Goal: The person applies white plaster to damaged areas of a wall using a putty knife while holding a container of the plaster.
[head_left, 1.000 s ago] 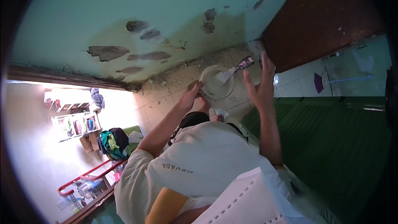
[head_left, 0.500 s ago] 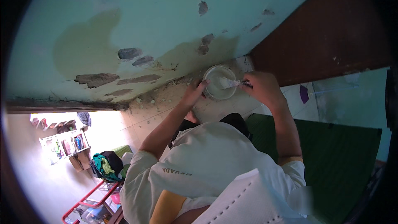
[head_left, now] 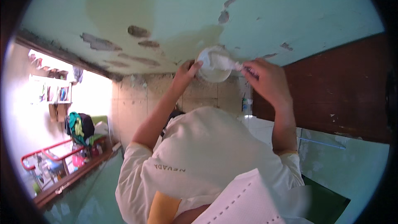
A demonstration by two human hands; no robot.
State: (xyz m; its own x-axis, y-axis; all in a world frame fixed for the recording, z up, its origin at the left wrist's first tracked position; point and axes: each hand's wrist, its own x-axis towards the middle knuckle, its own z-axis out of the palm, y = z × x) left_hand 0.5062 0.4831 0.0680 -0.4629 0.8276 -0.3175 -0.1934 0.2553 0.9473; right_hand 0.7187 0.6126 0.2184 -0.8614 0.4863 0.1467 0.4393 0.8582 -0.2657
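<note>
My left hand (head_left: 185, 74) grips the left rim of a round white tub (head_left: 219, 77), its thumb over the edge. The tub is tilted, held in front of the lower part of a pale green wall (head_left: 186, 8). White paste coats the inside. My right hand (head_left: 269, 82) is closed around the handle of a putty knife (head_left: 224, 62) smeared with the same paste. Its broad white end lies over the tub's opening. Dark chipped patches (head_left: 139, 31) and damp-looking stains mark the wall above and to the left.
A dark brown panel (head_left: 331, 87) stands at the right. Tiled floor (head_left: 166, 95) with crumbs along the wall lies below my hands. At left, a doorway shows shelves (head_left: 58, 89), piled clothes (head_left: 79, 125) and a red metal frame (head_left: 47, 151). A green mat (head_left: 327, 201) is at lower right.
The tub has come up from near the floor to in front of the wall and is more tilted. Both hands moved with it, and the whole view has shifted.
</note>
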